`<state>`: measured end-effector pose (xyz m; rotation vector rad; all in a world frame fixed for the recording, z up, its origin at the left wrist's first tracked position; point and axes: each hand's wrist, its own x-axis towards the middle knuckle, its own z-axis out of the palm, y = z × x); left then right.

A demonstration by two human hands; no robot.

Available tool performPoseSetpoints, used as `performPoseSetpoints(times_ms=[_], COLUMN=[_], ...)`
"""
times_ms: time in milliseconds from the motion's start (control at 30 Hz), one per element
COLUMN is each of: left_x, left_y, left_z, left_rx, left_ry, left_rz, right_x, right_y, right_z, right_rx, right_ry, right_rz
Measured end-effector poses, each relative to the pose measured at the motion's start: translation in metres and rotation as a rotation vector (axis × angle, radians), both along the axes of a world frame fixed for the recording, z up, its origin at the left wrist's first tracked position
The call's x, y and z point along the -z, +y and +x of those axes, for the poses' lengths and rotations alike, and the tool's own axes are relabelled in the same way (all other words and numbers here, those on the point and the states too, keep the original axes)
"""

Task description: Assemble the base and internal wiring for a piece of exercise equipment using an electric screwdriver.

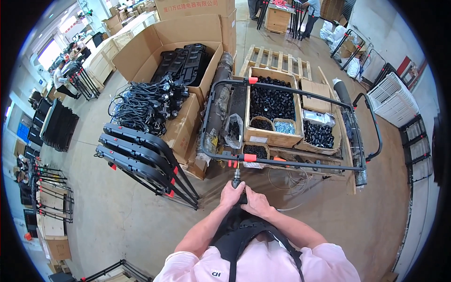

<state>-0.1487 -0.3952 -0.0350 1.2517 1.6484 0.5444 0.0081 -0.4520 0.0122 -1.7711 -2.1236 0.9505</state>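
Left fingers (240, 186) curled tight around a dark drill (237, 178), right fingers (249, 191) wrapped on it too. It points ahead of the fingers, tip at the near bar of a black tubular frame (305, 165), beside a red fitting (250, 158).

The left hand (230, 194) and right hand (257, 202) grip a power drill (237, 175), its bit pointing at the near rail of a black tubular frame (300, 164) beside a red fitting (250, 158). Within the frame's outline, a parts carton (277, 138) holds small black pieces. Left: stacked black frames (136, 155), heaped cables (143, 107) and a large open carton (190, 29) containing black panels (181, 66).
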Motion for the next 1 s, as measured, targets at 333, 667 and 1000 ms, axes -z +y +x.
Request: performPoseSetpoints(times_ms=[333, 667, 1000], left_x=[-0.002, -0.005, -0.003], left_y=[0.011, 0.015, 0.003], left_z=[0.004, 0.007, 0.003], left_rx=[0.012, -0.008, 0.006], left_ry=[0.051, 0.064, 0.049], left_rz=[0.005, -0.005, -0.011], right_x=[-0.006, 0.004, 0.004], right_y=[0.01, 0.01, 0.0], right_z=[0.002, 0.002, 0.0], right_rx=[0.009, -0.058, -0.06], right_ry=[-0.014, -0.01, 0.03], right_rz=[-0.034, 0.079, 0.07])
